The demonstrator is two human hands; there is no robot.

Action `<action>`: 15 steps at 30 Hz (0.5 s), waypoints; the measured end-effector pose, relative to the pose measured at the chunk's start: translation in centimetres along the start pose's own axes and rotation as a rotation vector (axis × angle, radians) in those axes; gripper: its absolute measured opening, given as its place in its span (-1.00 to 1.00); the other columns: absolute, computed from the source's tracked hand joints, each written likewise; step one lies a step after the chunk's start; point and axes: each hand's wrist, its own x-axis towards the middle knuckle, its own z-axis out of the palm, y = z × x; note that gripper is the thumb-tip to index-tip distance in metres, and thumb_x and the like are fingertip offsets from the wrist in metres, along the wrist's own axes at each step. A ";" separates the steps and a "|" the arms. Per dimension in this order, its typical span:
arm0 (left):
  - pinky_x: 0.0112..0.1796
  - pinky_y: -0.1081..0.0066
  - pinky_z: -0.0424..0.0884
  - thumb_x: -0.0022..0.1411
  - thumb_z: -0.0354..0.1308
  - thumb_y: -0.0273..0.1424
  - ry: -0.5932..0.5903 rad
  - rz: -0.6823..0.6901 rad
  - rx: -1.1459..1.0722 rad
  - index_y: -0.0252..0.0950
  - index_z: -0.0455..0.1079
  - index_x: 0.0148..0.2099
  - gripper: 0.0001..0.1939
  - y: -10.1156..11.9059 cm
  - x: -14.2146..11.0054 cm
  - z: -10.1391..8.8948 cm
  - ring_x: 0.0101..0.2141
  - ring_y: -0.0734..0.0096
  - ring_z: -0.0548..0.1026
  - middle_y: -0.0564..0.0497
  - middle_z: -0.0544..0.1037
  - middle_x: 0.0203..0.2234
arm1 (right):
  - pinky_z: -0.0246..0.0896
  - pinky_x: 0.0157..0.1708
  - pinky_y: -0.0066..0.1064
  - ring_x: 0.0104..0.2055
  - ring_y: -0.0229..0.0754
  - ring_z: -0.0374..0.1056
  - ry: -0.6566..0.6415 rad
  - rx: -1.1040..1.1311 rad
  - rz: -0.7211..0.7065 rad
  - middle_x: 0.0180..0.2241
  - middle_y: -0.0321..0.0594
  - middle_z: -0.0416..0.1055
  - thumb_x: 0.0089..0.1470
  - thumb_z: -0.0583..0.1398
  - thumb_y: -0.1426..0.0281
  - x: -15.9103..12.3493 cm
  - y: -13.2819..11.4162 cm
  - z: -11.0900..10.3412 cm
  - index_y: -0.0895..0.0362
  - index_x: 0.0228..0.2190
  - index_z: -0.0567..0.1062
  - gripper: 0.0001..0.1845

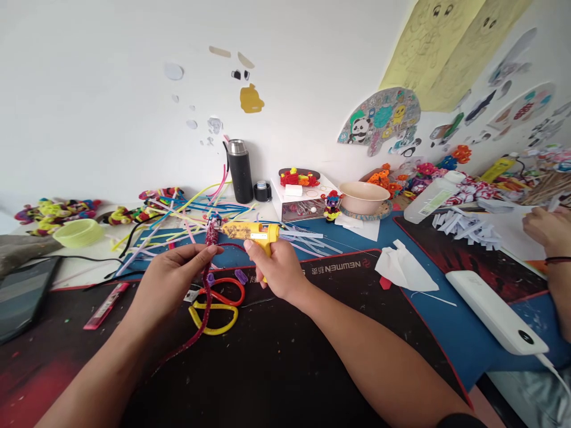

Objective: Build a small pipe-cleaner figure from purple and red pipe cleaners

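Between the thumb and fingers of my left hand (pixel 172 279) is a dark red pipe cleaner (pixel 207 306). Its long tail hangs down toward the mat, and its upper part is wound into a thick piece with a small blue-and-white top. My right hand (pixel 285 268) is wrapped round the handle of a yellow glue gun (pixel 243 232). The gun's nozzle points left, close to the wound piece; whether it touches I cannot tell. Below the hands lie scissors (pixel 215 331) with red and yellow handles, partly behind the hanging tail. Two small purple pieces (pixel 241 276) lie beside them.
Loose pipe cleaners (pixel 191 205) spread behind my hands, near a black thermos (pixel 240 172). A beige bowl (pixel 363 197), white power bank (pixel 495 312) and plastic bottle (pixel 432 199) stand or lie rightward. A phone (pixel 27 297) is at left. Another person's hand (pixel 551 229) is at far right.
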 end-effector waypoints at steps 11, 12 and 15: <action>-0.38 0.32 0.31 0.07 0.28 0.26 0.080 0.026 0.189 -0.16 0.75 -0.20 -0.39 0.6 0.0 -0.3 -0.34 0.16 0.52 0.00 0.70 -0.42 | 0.15 -0.68 -0.49 -0.71 -0.29 0.27 -0.017 0.011 -0.015 -0.71 -0.38 0.32 0.30 0.22 -0.13 0.0 0.1 0.2 0.10 -0.45 0.45 -0.43; -0.38 0.32 0.30 0.08 0.27 0.26 0.085 0.029 0.213 -0.17 0.75 -0.21 -0.38 0.7 -0.1 -0.3 -0.35 0.15 0.51 0.01 0.69 -0.44 | 0.16 -0.67 -0.49 -0.71 -0.29 0.28 -0.021 0.013 -0.022 -0.71 -0.38 0.32 0.30 0.22 -0.13 0.0 0.1 0.2 0.11 -0.43 0.47 -0.43; -0.39 0.31 0.29 0.07 0.24 0.26 0.112 0.045 0.270 -0.18 0.74 -0.23 -0.37 0.9 -0.2 -0.2 -0.41 0.18 0.47 0.02 0.67 -0.48 | 0.17 -0.63 -0.48 -0.70 -0.30 0.27 -0.024 0.013 -0.034 -0.71 -0.40 0.31 0.31 0.21 -0.13 -0.1 0.0 0.1 0.11 -0.41 0.48 -0.44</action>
